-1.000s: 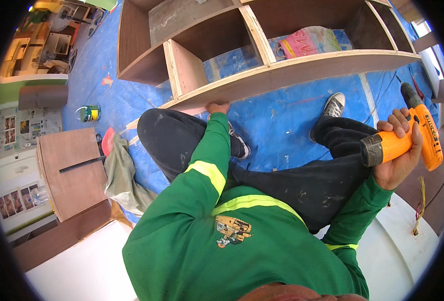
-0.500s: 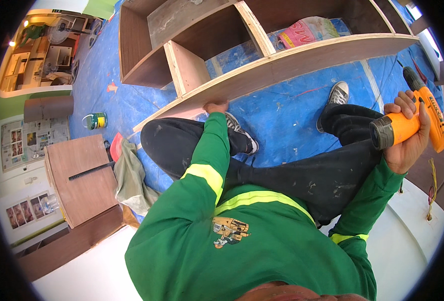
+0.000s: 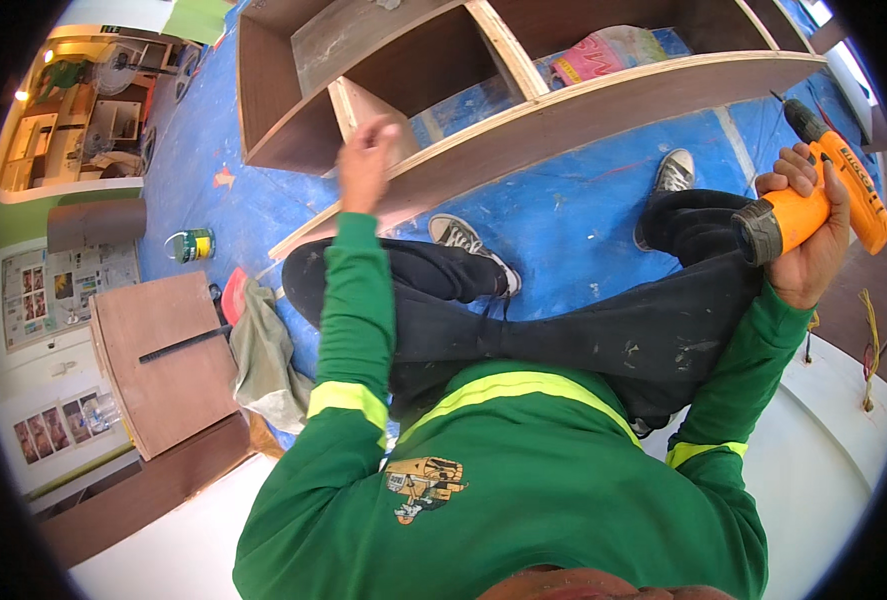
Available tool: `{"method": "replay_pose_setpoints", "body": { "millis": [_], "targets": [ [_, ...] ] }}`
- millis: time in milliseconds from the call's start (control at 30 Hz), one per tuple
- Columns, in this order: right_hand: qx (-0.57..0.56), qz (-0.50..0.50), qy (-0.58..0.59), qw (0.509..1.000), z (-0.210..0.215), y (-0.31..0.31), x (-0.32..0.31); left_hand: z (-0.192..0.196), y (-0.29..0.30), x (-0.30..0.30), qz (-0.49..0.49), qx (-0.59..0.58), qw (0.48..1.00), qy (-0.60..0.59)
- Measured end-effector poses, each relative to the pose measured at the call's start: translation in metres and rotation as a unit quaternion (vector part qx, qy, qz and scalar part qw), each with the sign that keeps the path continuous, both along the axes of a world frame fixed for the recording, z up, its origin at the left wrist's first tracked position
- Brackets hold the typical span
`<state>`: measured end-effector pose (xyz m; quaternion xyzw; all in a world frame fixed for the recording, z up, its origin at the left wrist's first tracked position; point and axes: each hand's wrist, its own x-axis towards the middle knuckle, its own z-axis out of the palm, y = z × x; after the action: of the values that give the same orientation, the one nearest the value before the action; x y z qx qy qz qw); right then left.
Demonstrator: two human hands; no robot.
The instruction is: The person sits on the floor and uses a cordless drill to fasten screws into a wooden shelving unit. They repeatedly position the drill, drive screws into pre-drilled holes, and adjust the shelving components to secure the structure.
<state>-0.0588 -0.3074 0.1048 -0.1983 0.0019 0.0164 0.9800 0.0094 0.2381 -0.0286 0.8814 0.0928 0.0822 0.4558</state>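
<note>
Head view: where do we hold the orange-and-black cordless drill (image 3: 799, 216)?

At three o'clock, in our right hand (image 3: 811, 240). Its fingers wrap tightly around the grip, and the thin bit points towards eleven.

And what about our left hand (image 3: 365, 165)?

It is at eleven o'clock, raised and blurred, in front of a pale divider of the long, brown wooden shelf unit (image 3: 583, 125). The fingers look loosely curled, but we cannot tell whether they touch or pinch anything.

How does the unit lie before us?

It stretches from eleven to two o'clock over the blue plastic sheet (image 3: 583, 235). At one o'clock, we see a pink-and-white printed bag (image 3: 603, 60) inside a compartment.

Anything on our other side?

Yes: a small green bucket (image 3: 197, 245) past nine o'clock, a flat brown wooden panel (image 3: 168, 310) near nine, and a crumpled grey-green cloth (image 3: 266, 355) towards eight, just beside the panel.
</note>
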Motion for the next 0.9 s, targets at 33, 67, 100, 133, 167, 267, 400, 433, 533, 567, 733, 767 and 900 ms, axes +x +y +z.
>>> {"method": "replay_pose_setpoints", "body": {
  "millis": [33,67,100,133,167,267,400,433,533,567,733,767,900],
  "targets": [
    [0.011,0.003,0.004,1.0,-0.002,-0.003,0.0,-0.016,0.049,-0.002,0.003,0.123,0.992,-0.041],
    [0.023,0.007,0.007,1.0,-0.003,-0.006,0.001,-0.036,0.095,-0.009,0.008,0.246,0.966,-0.08],
    [0.03,0.0,0.012,0.999,-0.003,-0.009,0.001,-0.055,0.125,-0.019,0.045,0.295,0.954,-0.04],
    [0.035,-0.008,0.014,0.999,-0.004,-0.012,-0.001,-0.067,0.139,-0.028,0.079,0.342,0.936,0.001],
    [0.036,-0.021,0.018,0.999,-0.007,-0.015,-0.004,-0.062,0.128,-0.023,0.064,0.288,0.949,0.108],
    [0.038,-0.038,0.027,0.998,-0.01,-0.024,-0.01,-0.036,0.107,-0.021,0.011,0.145,0.939,0.312],
    [0.05,-0.026,0.039,0.998,-0.01,-0.024,-0.01,-0.031,0.12,-0.032,-0.058,0.106,0.953,0.278],
    [0.054,-0.019,0.035,0.998,-0.009,-0.026,-0.009,-0.03,0.115,-0.03,-0.064,0.112,0.953,0.273],
    [0.052,0.011,0.028,0.998,-0.009,-0.025,-0.005,-0.023,0.12,-0.03,-0.076,0.16,0.937,0.301],
    [0.041,0.012,0.026,0.999,-0.008,-0.025,-0.006,-0.023,0.118,-0.029,-0.076,0.175,0.935,0.3],
    [0.039,0.025,0.031,0.998,-0.011,-0.029,-0.005,-0.018,0.134,-0.023,-0.126,0.121,0.927,0.332],
    [0.035,0.024,0.035,0.999,-0.011,-0.031,-0.005,-0.019,0.136,-0.022,-0.132,0.058,0.93,0.338],
    [0.026,0.002,0.042,0.999,-0.015,-0.037,-0.006,-0.019,0.13,-0.017,-0.084,0.084,0.93,0.349]
  ]
}}
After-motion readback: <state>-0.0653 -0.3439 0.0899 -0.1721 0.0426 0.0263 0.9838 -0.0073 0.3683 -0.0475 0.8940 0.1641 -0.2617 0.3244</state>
